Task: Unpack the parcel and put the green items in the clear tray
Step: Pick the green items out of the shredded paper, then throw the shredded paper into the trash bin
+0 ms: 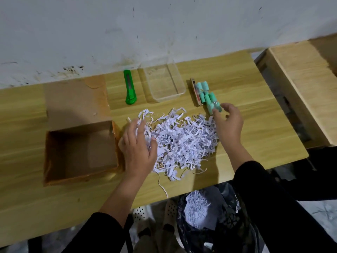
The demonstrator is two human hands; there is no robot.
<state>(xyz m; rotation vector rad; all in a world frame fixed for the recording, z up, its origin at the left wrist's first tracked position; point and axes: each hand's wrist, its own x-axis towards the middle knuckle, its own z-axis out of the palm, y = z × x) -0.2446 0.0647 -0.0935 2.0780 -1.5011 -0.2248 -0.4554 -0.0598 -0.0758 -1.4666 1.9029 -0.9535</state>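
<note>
An open brown cardboard parcel (pixel 80 152) sits at the left of the wooden table, with nothing visible inside. A heap of white shredded paper (pixel 182 137) lies beside it in the middle. My left hand (pixel 138 147) rests spread on the heap's left edge. My right hand (pixel 228 123) is at the heap's upper right, fingers apart, its fingertips touching the nearest of several small mint-green rolls (pixel 207 95). The clear tray (pixel 164 83) stands at the back with nothing in it. A green utility knife (pixel 129 87) lies left of the tray.
A thin brown card strip (pixel 196 92) lies along the rolls' left side. Below the table's front edge stands a black-lined bin (pixel 218 221) holding shredded paper. A second wooden surface (pixel 300 84) adjoins at the right. The wall runs behind the table.
</note>
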